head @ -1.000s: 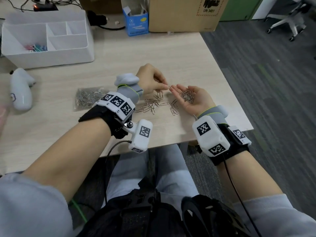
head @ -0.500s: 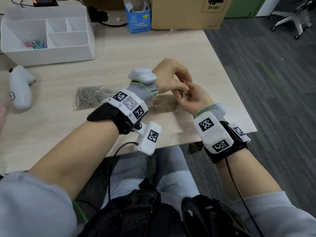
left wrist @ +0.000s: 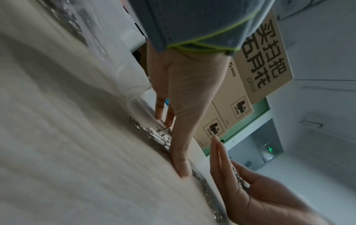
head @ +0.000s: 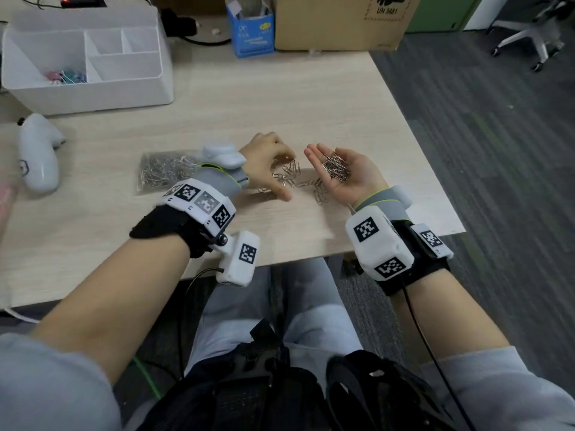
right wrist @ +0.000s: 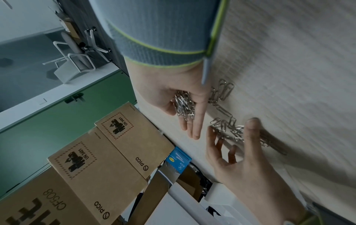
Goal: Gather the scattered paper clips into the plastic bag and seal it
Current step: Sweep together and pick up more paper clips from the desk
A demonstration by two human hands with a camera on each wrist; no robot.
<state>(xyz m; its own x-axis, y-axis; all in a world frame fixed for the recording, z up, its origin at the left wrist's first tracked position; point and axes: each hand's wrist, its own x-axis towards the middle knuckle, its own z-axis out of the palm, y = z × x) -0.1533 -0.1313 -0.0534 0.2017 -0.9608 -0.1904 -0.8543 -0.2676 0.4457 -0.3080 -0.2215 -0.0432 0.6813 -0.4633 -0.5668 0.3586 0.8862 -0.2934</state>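
Note:
Silver paper clips (head: 291, 177) lie scattered on the wooden table (head: 280, 104) between my hands. My left hand (head: 267, 157) is lowered over them, fingers spread, thumb and fingertips touching the table around the clips (right wrist: 227, 127). Just to the right, my right hand (head: 351, 178) lies palm up with straight fingers and carries a small heap of clips (head: 335, 165), also clear in the right wrist view (right wrist: 184, 105). The clear plastic bag (head: 161, 172), holding many clips, lies flat left of my left wrist.
A white divided organiser (head: 87, 63) stands at the back left, and a white controller (head: 39, 154) lies at the left. A blue box (head: 253, 29) and a cardboard box (head: 339, 20) stand behind. The table's right edge (head: 435, 181) is close to my right hand.
My left hand has left my right palm and dropped back onto the clips on the table. The right palm is uncovered again and still holds its heap.

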